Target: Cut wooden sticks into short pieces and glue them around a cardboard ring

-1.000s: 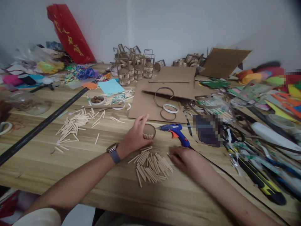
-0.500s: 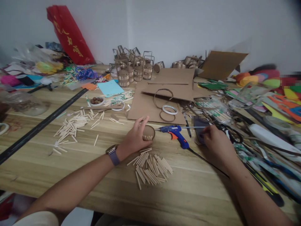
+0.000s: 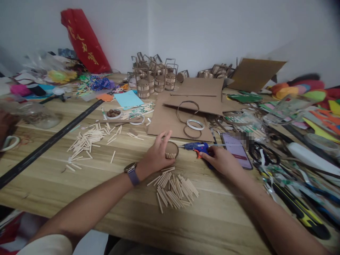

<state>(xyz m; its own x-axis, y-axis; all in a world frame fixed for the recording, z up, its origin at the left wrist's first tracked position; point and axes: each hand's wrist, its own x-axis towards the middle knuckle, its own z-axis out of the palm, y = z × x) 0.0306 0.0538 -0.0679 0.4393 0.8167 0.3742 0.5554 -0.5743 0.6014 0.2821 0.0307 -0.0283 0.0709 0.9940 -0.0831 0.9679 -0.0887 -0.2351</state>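
Note:
My left hand (image 3: pixel 156 156), with a watch on its wrist, curls round a small round cardboard piece (image 3: pixel 171 150) that has short wooden sticks along its near rim. My right hand (image 3: pixel 219 160) closes round the handle of a blue glue gun (image 3: pixel 198 146) that lies on the wooden table (image 3: pixel 79 198), its nozzle pointing at the round piece. A heap of short wooden sticks (image 3: pixel 174 187) lies just in front of both hands. A phone (image 3: pixel 237 150) lies flat to the right of the glue gun.
More sticks (image 3: pixel 85 141) are scattered at the left beside a long black ruler (image 3: pixel 47 145). Cardboard sheets (image 3: pixel 180 120) with rings lie behind, and finished small stick baskets (image 3: pixel 155 79) stand at the back. Scissors, cutters and coloured foam crowd the right side.
My right hand went from the stick heap to the phone at the right, then came back left and took hold of the glue gun. My left hand stayed on the round piece.

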